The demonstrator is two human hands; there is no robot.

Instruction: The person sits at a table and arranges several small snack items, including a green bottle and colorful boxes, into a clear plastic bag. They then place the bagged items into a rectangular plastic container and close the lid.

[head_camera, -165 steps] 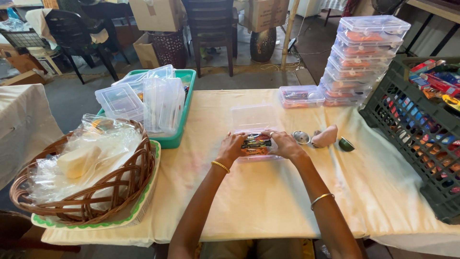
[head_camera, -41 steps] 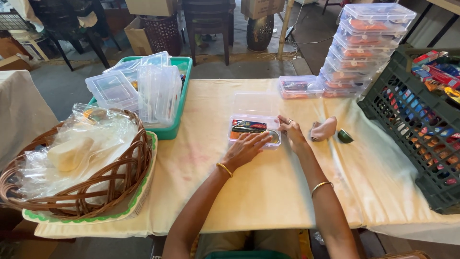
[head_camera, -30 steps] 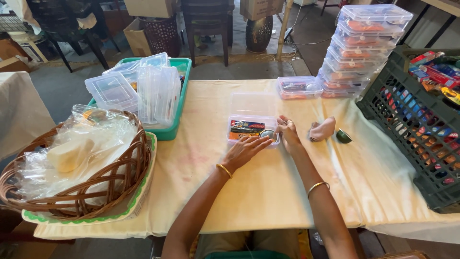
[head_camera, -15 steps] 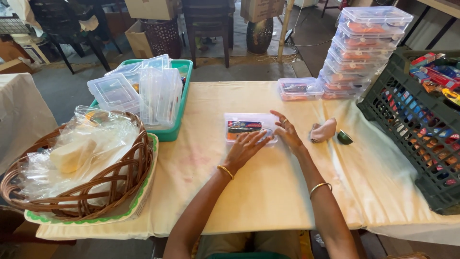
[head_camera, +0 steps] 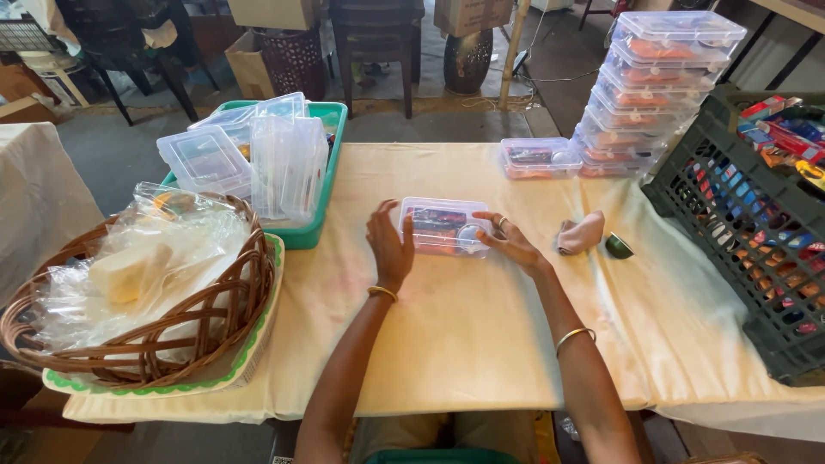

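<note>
A small clear lidded box (head_camera: 444,227), filled with colourful items, is being steadied at the middle of the tabletop (head_camera: 481,344). It is being flanked by the left hand (head_camera: 391,245) and right hand (head_camera: 509,241), fingers spread open and touching its ends, not gripping. The closing of the lid appears to be in hand; next, even downward pressure is judged necessary.

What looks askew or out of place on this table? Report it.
Little stands out. The empty clear boxes in the green tray lie jumbled, some on edge. A crumpled pink cloth and a small dark green piece lie loose on the tablecloth. The closed clear box between the left hand and right hand sits level.
</note>
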